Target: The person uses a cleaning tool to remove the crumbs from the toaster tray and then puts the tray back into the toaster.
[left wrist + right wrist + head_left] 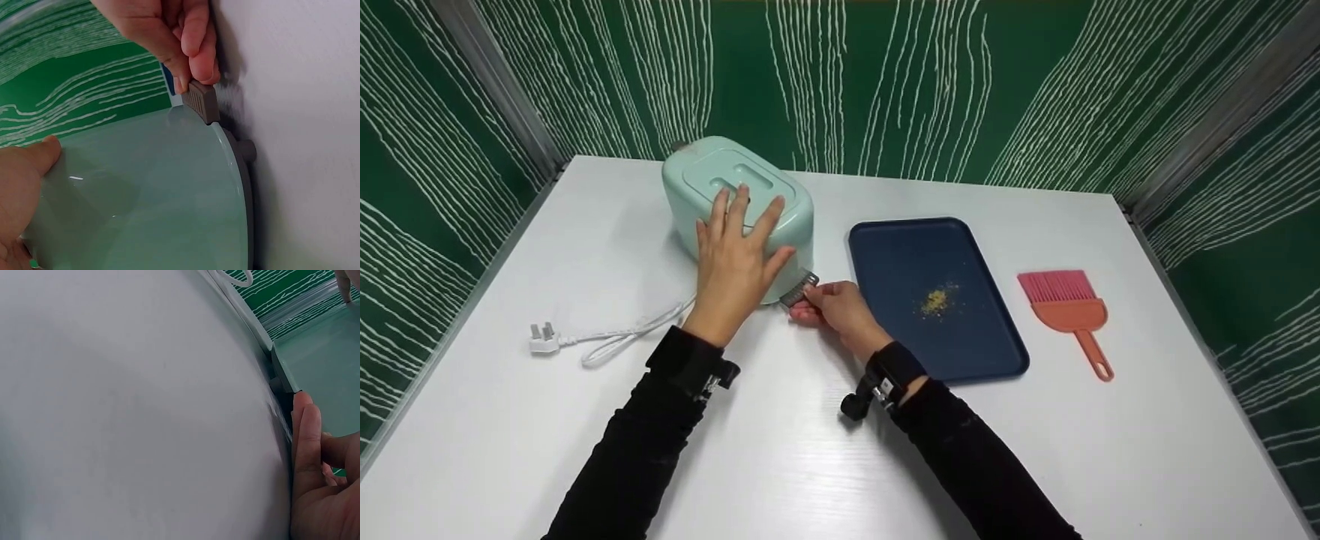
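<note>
A mint-green toaster (787,232) with a lid on top stands at the left of the table, set at an angle. My left hand (733,262) rests on its top with fingers spread and nearly straight. Low on the toaster's near right end, a ridged grey-brown tab (201,101) sticks out. My right hand (840,309) pinches this tab between thumb and fingers, as the left wrist view shows. In the right wrist view, the fingers (307,444) of that hand lie low against the tabletop beside the toaster's base.
Right of the toaster lies a dark blue tray (896,259) with a small heap of yellowish crumbs (936,301). An orange brush (1069,311) with pink bristles lies farther right. The white cord and plug (544,339) lie at left. Green walls (870,82) enclose the white table (787,465).
</note>
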Demonstrator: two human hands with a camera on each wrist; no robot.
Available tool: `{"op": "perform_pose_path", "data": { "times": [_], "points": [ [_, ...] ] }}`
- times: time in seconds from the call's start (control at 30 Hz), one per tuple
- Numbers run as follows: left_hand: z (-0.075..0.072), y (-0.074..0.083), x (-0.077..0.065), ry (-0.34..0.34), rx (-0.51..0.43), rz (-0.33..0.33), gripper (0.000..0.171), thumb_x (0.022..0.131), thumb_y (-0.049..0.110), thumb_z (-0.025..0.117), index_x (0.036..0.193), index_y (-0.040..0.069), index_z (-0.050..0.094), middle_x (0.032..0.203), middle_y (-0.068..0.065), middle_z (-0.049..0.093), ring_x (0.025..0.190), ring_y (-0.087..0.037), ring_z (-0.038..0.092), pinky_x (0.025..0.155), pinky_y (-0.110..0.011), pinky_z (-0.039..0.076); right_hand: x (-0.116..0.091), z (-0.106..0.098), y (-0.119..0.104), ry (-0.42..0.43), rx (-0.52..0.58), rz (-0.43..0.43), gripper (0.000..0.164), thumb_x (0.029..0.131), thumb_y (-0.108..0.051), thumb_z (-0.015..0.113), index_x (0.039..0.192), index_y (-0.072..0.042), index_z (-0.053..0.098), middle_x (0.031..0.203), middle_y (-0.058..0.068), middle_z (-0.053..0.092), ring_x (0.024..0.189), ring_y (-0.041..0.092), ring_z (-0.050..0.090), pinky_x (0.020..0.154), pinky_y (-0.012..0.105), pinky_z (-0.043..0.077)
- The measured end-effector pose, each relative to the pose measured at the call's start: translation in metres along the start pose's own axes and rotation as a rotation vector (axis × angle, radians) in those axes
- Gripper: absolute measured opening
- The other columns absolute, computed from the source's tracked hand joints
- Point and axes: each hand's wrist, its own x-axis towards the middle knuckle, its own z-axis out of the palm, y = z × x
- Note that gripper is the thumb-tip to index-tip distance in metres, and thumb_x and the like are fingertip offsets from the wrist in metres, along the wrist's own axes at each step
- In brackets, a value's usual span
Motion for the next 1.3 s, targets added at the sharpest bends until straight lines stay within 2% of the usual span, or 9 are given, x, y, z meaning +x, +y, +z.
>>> {"op": "perform_pose_path", "data": {
  "times": [0.47, 0.83, 1.0, 1.17, 1.3],
  "points": [
    [0.004, 0.003, -0.002, 0.011, 0.005, 0.017, 0.065, 0.103, 0.047, 0.068, 0.161, 0.026, 0.050, 0.172, -0.025, 0.034, 0.162, -0.047, 0.026, 0.119, -0.083, 0.027, -0.001, 0.004, 0.003, 0.015, 0.041, -0.045, 0.020, 0.110, -0.007, 0.057, 0.098, 0.005, 0.067, 0.069, 0.005, 0.073, 0.064, 0.008, 0.074, 0.063, 0.014, 0.059],
    [0.005, 0.002, -0.002, -0.002, 0.002, 0.001, 0.065, 0.103, 0.049, 0.067, 0.161, 0.028, 0.049, 0.172, -0.024, 0.033, 0.163, -0.046, 0.024, 0.121, -0.082, 0.025, 0.000, 0.000, 0.002, -0.016, 0.036, -0.012, 0.015, 0.110, -0.004, 0.057, 0.104, 0.006, 0.067, 0.073, 0.005, 0.075, 0.068, 0.009, 0.075, 0.066, 0.015, 0.060],
    [0.003, 0.001, -0.002, -0.025, 0.007, -0.011, 0.065, 0.104, 0.049, 0.066, 0.163, 0.029, 0.047, 0.174, -0.023, 0.031, 0.164, -0.045, 0.022, 0.122, -0.082, 0.024, 0.001, 0.003, 0.002, -0.003, 0.045, 0.004, 0.017, 0.110, -0.004, 0.057, 0.109, 0.009, 0.068, 0.073, 0.005, 0.075, 0.067, 0.009, 0.075, 0.066, 0.015, 0.060],
    [0.000, -0.001, -0.002, -0.007, 0.015, -0.008, 0.065, 0.103, 0.047, 0.068, 0.162, 0.027, 0.049, 0.172, -0.023, 0.033, 0.164, -0.045, 0.024, 0.121, -0.082, 0.026, 0.002, 0.009, 0.000, 0.003, 0.060, 0.012, 0.022, 0.110, -0.005, 0.057, 0.118, 0.013, 0.067, 0.074, 0.005, 0.076, 0.069, 0.008, 0.076, 0.066, 0.015, 0.060],
    [0.000, -0.001, -0.001, -0.005, 0.012, 0.006, 0.064, 0.103, 0.047, 0.067, 0.161, 0.026, 0.049, 0.172, -0.024, 0.034, 0.163, -0.046, 0.024, 0.120, -0.083, 0.027, 0.004, 0.011, 0.000, 0.016, 0.082, 0.004, 0.020, 0.109, -0.003, 0.057, 0.116, 0.013, 0.067, 0.071, 0.005, 0.076, 0.067, 0.007, 0.076, 0.067, 0.015, 0.060]
  ]
}}
